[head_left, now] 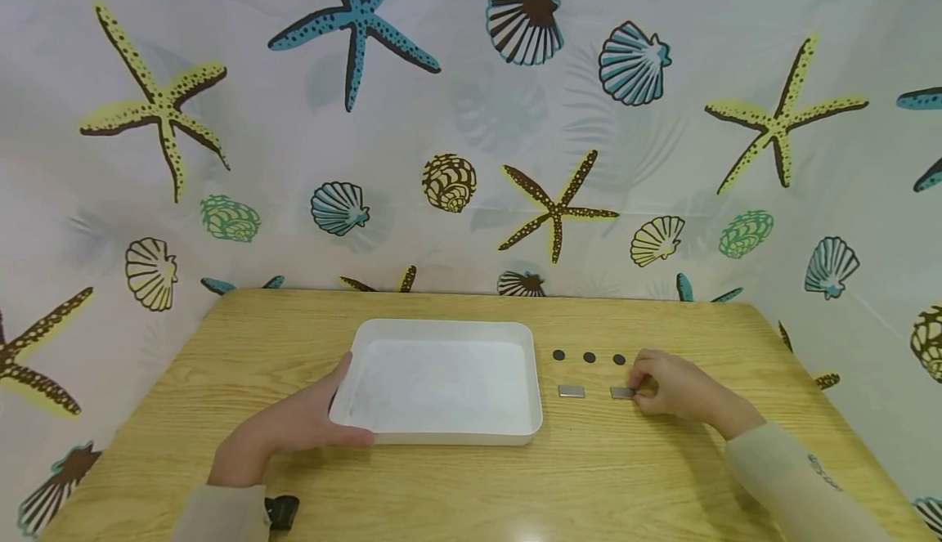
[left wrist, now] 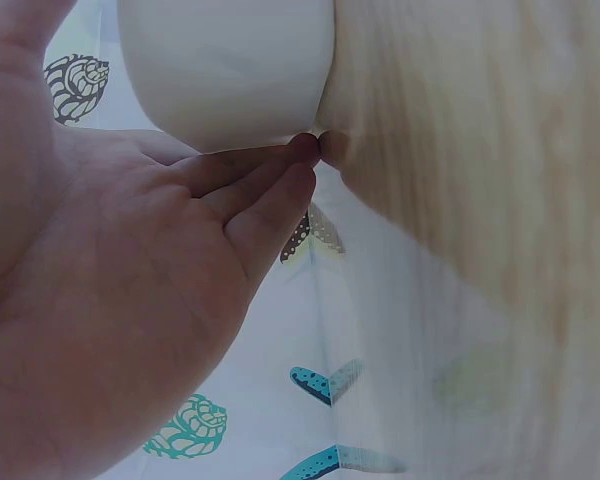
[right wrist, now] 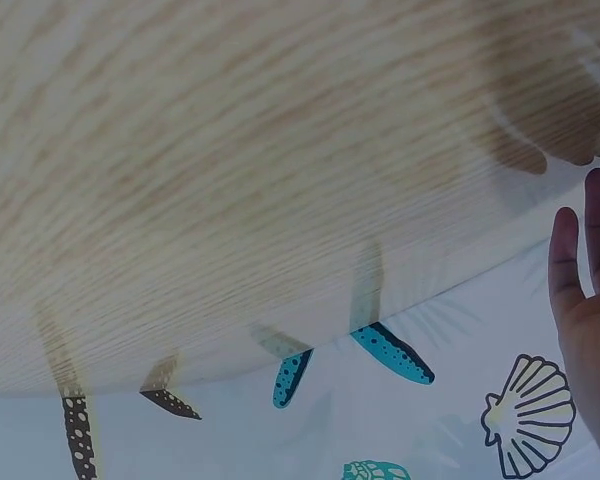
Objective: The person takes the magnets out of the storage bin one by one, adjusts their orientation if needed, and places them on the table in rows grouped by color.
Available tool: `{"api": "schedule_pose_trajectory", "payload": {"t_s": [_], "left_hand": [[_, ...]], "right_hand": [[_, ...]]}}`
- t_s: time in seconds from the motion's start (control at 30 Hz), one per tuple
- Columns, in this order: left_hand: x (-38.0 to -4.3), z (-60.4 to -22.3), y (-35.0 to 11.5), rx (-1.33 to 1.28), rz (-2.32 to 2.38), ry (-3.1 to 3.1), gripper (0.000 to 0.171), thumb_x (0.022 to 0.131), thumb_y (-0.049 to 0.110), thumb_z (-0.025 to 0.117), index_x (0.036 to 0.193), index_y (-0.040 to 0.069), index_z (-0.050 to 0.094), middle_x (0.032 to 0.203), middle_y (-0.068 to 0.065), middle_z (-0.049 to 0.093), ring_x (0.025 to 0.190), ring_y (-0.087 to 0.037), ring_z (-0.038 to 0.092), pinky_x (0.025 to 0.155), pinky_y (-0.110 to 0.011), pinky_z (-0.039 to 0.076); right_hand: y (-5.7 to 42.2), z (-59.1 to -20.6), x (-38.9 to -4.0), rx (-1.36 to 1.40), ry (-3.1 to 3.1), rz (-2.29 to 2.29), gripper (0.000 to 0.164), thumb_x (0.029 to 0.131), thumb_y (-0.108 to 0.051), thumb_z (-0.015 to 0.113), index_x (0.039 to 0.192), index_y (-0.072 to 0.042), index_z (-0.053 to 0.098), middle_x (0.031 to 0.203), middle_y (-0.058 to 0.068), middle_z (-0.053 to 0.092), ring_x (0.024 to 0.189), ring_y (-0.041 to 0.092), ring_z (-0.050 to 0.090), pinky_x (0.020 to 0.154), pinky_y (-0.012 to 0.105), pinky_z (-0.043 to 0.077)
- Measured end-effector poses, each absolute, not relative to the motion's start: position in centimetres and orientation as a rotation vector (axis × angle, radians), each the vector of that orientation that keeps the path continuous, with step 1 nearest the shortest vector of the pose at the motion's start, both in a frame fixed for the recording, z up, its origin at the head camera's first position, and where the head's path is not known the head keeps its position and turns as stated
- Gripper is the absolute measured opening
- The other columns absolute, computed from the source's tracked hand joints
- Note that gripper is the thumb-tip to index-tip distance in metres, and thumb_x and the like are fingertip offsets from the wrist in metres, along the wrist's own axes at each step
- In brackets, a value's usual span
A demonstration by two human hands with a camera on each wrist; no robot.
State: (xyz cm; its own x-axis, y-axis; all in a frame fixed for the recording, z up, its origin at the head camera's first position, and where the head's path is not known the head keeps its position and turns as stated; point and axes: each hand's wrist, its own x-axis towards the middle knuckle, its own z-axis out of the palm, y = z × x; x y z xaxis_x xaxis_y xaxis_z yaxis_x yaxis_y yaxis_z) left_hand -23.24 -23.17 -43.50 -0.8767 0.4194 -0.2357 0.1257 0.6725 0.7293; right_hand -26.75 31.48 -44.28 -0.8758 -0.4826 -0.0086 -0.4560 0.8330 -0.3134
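Observation:
A shallow white tray [head_left: 445, 382] lies on the table, slightly left of the middle. My left hand [head_left: 294, 419] rests against its left side, thumb along the front wall and the other fingers fairly straight on the side wall. In the left wrist view those fingers [left wrist: 265, 190] touch the tray's wall. To the right of the tray, my right hand [head_left: 680, 391] pinches the right end of a small silver rectangular plate [head_left: 621, 392]. A similar plate [head_left: 571, 391] lies to its left. Dark round discs [head_left: 589, 357] form a row of three just behind.
The wooden table [head_left: 456, 493] has a glossy surface. A white curtain [head_left: 412, 133] printed with starfish and shells stands behind it and at both sides. A small black object [head_left: 282, 512] shows at my left sleeve.

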Motion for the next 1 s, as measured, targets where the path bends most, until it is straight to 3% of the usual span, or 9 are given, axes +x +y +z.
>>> {"api": "schedule_pose_trajectory", "payload": {"t_s": [0.23,0.57,1.0], "left_hand": [[-23.2,-43.4,-23.1,0.436,1.047,2.517,0.138,0.081,0.05,0.085,0.162,-0.001,-0.014,0.172,-0.028,-0.003,0.158,-0.047,0.013,0.124,-0.066,0.02],[-23.4,-43.5,-23.0,0.419,1.057,2.496,0.138,0.081,0.05,0.085,0.162,0.0,-0.015,0.172,-0.028,-0.004,0.158,-0.047,0.013,0.124,-0.066,0.02],[-23.4,-43.4,-22.7,0.426,1.075,2.48,0.139,0.08,0.049,0.086,0.162,0.002,-0.016,0.172,-0.026,-0.004,0.156,-0.045,0.017,0.123,-0.066,0.022]], "right_hand": [[31.5,-44.3,-26.7,-0.769,2.934,-0.423,0.012,0.087,-0.016,0.079,0.096,-0.02,0.071,0.099,-0.008,0.064,0.085,0.005,0.056,0.078,0.03,0.052],[31.0,-43.2,-26.5,-0.742,2.98,-0.427,0.021,0.087,-0.019,0.08,0.105,-0.014,0.07,0.105,-0.002,0.066,0.1,0.02,0.065,0.089,0.043,0.057],[30.8,-43.1,-25.8,-0.705,2.971,-0.511,0.021,0.089,-0.02,0.079,0.107,-0.013,0.07,0.109,0.001,0.066,0.103,0.024,0.064,0.089,0.044,0.056]]}}
